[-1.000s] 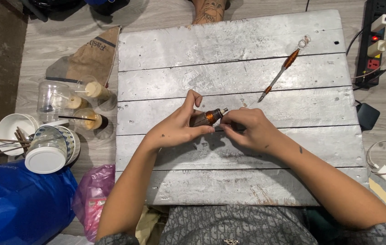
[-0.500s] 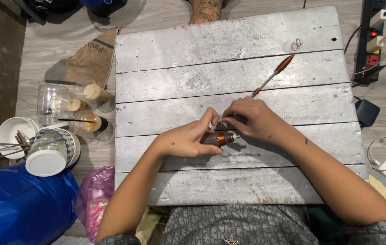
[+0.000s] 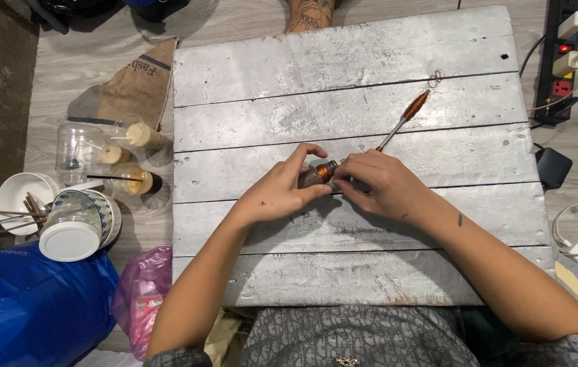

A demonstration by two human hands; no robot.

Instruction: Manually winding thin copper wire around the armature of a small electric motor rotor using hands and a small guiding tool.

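The left hand and the right hand meet over the middle of the bench, a board of silver-painted planks. Between them they grasp a small dark cylinder with an orange-wound end; the left thumb and fingers curl round its left part, and the right hand's fingers close on its right end. The piece sits just above the third plank from the far edge, whether touching the wood or lifted cannot be told.

Just beyond the right hand's knuckles a slim metal tool with an orange-wrapped handle lies slanting toward the far right, its tip close to the held piece and a small wire loop at its far end.

Left of the bench, on the floor, stand a clear plastic jar, two small cork-coloured bottles and a glass with a dark stick in it. Nearer and further left are a white bowl with sticks and a patterned cup turned bottom up. A brown paper bag lies at the far left of the bench, a blue plastic bag and a pink bag at the near left.

To the right, on the floor, a power strip with plugs lies at the far side, a black square pad nearer, and a white charger with cable nearer still.
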